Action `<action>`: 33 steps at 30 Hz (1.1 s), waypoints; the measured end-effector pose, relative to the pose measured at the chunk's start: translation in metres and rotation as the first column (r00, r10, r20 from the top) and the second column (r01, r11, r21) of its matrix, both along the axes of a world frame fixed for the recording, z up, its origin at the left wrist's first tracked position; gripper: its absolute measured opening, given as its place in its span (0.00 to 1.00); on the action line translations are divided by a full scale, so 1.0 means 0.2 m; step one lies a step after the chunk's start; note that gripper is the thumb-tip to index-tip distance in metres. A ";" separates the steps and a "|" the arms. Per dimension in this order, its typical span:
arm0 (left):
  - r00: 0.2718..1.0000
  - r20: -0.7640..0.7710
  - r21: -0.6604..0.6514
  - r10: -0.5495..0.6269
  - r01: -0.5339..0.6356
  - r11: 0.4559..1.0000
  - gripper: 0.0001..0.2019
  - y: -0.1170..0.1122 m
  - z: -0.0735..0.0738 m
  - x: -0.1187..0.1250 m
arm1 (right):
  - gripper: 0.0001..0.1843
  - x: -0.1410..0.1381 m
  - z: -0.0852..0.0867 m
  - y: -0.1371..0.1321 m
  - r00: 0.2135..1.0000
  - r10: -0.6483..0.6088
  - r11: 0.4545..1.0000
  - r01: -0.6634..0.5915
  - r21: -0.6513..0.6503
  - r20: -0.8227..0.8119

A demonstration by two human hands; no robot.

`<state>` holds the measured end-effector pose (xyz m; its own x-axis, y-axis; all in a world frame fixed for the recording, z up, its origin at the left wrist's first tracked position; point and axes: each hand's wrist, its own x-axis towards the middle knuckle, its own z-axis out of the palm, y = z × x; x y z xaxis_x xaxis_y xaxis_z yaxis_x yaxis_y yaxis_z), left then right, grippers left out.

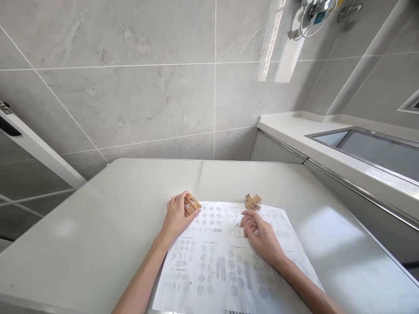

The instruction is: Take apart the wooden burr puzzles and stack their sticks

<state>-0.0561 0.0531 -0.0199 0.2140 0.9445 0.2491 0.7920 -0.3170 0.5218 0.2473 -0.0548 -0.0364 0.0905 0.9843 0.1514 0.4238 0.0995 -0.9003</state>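
Observation:
My left hand [176, 218] is closed around notched wooden puzzle pieces [193, 203], held at the upper left corner of a printed sheet [209, 244]. Small diagrams, apparently of puzzle shapes, cover the sheet. Over its upper right part hovers or rests my right hand [260, 235], loosely curled with its fingers apart and nothing visible in them. Just beyond those fingertips sits a small wooden interlocking puzzle [253, 202], partly assembled in a cross shape, at the sheet's far edge. My left fingers hide part of the pieces they hold.
The pale table [98, 226] has a seam running away from me. A grey tiled wall [147, 100] stands behind it. To the right is a white counter [288, 128] with a sink [369, 148]. A framed door [42, 144] is at the left.

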 end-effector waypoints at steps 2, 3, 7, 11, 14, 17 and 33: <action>1.000 0.002 0.009 0.004 -0.004 1.000 0.37 0.00 0.00 0.00 | 0.16 0.02 0.01 0.01 0.999 -0.045 0.999 0.045 0.008 -0.026; 1.000 0.003 0.014 0.008 -0.008 1.000 0.37 0.00 0.00 -0.01 | 0.17 0.03 0.01 0.01 0.997 -0.074 0.997 0.075 0.010 -0.037; 1.000 0.004 0.025 0.020 -0.020 0.999 0.38 0.00 0.00 -0.01 | 0.20 0.08 0.02 0.04 0.980 -0.187 0.982 0.188 0.003 -0.070; 1.000 0.007 0.030 0.020 -0.020 0.999 0.36 0.00 0.01 -0.01 | 0.21 0.11 0.01 0.06 0.974 -0.213 0.977 0.211 -0.027 -0.082; 1.000 0.011 0.031 0.022 -0.022 0.999 0.37 -0.01 0.01 -0.01 | 0.21 0.12 -0.01 0.07 0.979 -0.190 0.981 0.187 -0.048 -0.071; 1.000 0.012 0.027 0.021 -0.021 0.999 0.37 -0.01 0.02 0.00 | 0.22 0.13 -0.01 0.07 0.985 -0.166 0.985 0.163 -0.055 -0.055; 1.000 -0.003 0.092 -0.020 0.020 0.996 0.37 -0.01 0.03 0.02 | 0.18 0.14 0.01 0.08 0.988 -0.156 0.986 0.155 -0.057 -0.016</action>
